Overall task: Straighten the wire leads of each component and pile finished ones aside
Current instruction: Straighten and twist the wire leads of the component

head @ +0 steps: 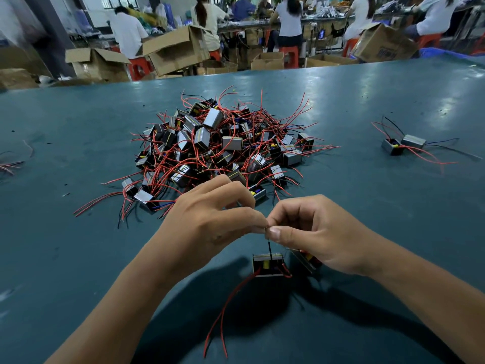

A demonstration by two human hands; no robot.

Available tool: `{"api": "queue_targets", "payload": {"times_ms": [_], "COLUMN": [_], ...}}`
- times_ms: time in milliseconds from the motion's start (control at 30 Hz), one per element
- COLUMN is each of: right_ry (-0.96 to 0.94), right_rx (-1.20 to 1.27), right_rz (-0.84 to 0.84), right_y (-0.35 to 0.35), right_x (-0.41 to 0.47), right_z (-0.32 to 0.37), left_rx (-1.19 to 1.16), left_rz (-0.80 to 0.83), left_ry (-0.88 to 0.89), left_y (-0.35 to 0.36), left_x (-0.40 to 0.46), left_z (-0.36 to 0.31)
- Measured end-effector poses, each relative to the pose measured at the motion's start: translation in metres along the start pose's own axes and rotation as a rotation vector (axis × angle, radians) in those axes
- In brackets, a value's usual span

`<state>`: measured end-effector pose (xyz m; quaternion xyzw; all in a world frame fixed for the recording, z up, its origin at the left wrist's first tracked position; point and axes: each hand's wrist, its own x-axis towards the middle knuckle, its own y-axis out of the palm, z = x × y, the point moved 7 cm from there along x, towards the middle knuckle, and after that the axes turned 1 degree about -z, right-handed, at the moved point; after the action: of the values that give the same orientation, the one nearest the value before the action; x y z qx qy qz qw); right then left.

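Fingertips of the left hand point(210, 222) and right hand point(312, 232) meet, both pinching the end of one thin black wire point(269, 247). From it a small component point(268, 265) hangs just below the hands, red leads point(223, 311) trailing toward the person. Beyond the hands lies a big tangled pile point(220, 151); far off to the right sit two finished pieces point(404, 145) on the green table point(78, 127).

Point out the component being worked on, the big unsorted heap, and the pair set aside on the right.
Held component point(268, 265), head view, on its front face.
Heap point(223, 145), head view, near its middle.
Set-aside pair point(413, 142), head view, on the right component's metal casing.
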<state>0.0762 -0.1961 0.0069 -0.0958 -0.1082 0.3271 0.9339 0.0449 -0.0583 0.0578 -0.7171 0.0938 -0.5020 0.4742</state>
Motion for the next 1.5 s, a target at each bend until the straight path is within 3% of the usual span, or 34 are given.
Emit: {"api": "queue_targets", "payload": {"times_ms": [400, 667, 933, 1200, 1333, 1500], "right_ry": [-0.033, -0.058, -0.072, -0.015, 0.045, 0.065], "right_rx": [-0.152, -0.222, -0.259, -0.166, -0.089, -0.027], "right_rz": [-0.009, -0.039, -0.108, -0.185, -0.215, -0.175], "right_y": [0.003, 0.001, -0.002, -0.008, -0.013, -0.012], "right_x": [-0.001, -0.003, -0.002, 0.001, 0.003, 0.002], "right_z": [0.001, 0.004, 0.004, 0.002, 0.0, -0.002], "left_rx": [-0.433, -0.543, -0.711, -0.646, -0.466, -0.189], "left_rz": [0.123, 0.16, 0.168, 0.127, 0.127, -0.056], "left_ry": [-0.261, -0.318, -0.509, -0.549, -0.42, -0.202], "left_y": [0.015, 0.022, 0.035, 0.032, 0.024, 0.009], "left_x": [-0.005, -0.008, -0.011, -0.013, -0.01, -0.003], "left_z": [0.023, 0.024, 0.025, 0.027, 0.023, 0.016]}}
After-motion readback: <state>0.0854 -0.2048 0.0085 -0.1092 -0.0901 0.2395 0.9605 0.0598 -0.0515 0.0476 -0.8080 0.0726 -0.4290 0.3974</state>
